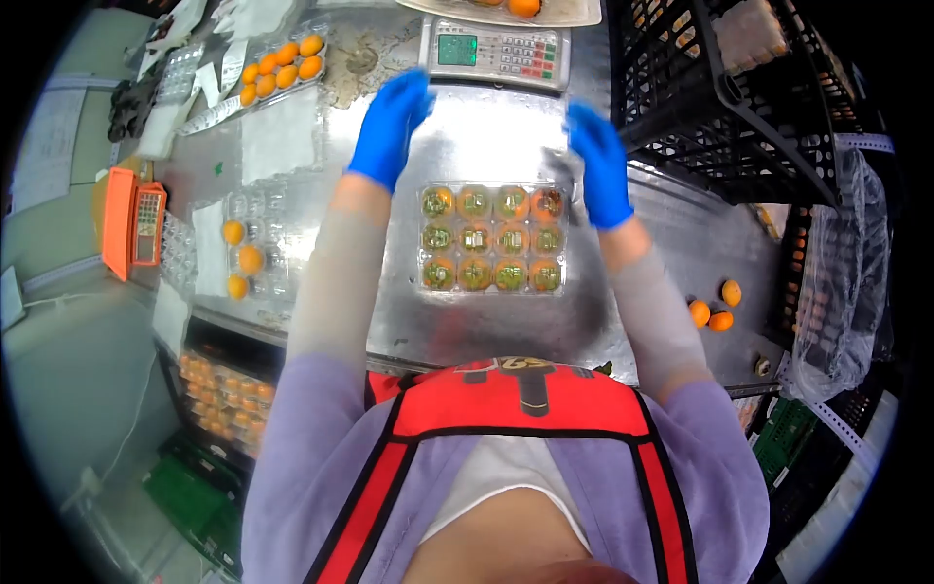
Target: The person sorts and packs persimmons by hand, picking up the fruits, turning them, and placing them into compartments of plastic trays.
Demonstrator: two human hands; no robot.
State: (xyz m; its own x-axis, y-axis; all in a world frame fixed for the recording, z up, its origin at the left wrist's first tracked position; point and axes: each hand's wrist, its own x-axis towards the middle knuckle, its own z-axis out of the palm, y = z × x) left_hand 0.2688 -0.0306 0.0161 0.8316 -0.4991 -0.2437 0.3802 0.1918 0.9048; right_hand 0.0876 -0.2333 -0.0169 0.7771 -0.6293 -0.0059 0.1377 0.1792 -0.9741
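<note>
A closed clear plastic tray (492, 239) with several green and orange fruits in rows lies on the metal table (467, 336). My left hand (391, 127), in a blue glove, is raised beyond the tray's far left corner. Past the far right corner is my right hand (598, 161), also blue-gloved. Neither hand touches the tray. The fingers of both hands are blurred, and whether they are apart or pressed together cannot be made out. Just beyond my hands stands a scale (494, 54) with a lit green display and a keypad.
A black crate (725, 107) stands at the right. Loose orange fruits (721, 320) lie near the right edge. At the left are a filled fruit tray (282, 70), a tray with three fruits (250, 260) and an orange device (133, 224). Behind the scale is a white tray (574, 14).
</note>
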